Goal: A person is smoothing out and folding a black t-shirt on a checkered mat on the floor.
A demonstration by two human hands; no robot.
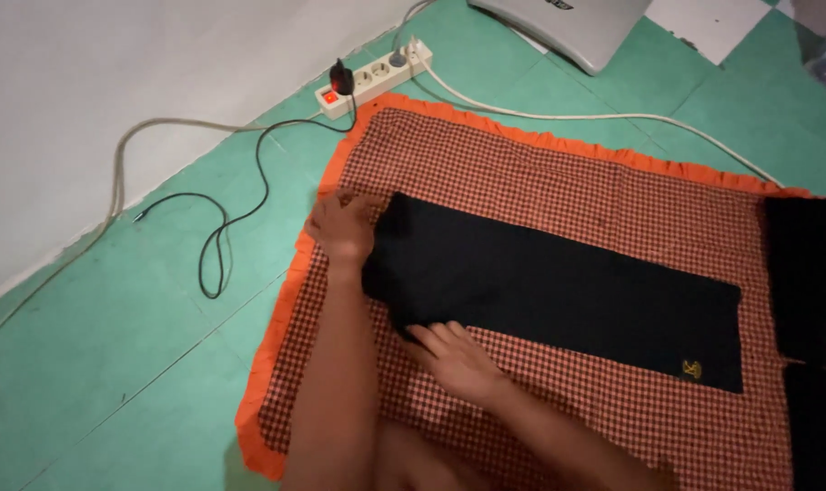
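A green tiled floor (95, 364) fills the lower left of the frame, and a white wall (113, 64) is seen at the upper left. A white power strip (374, 76) with a lit red switch is laid near the wall at top centre, and a black cable (240, 214) is looped over the tiles left of centre.
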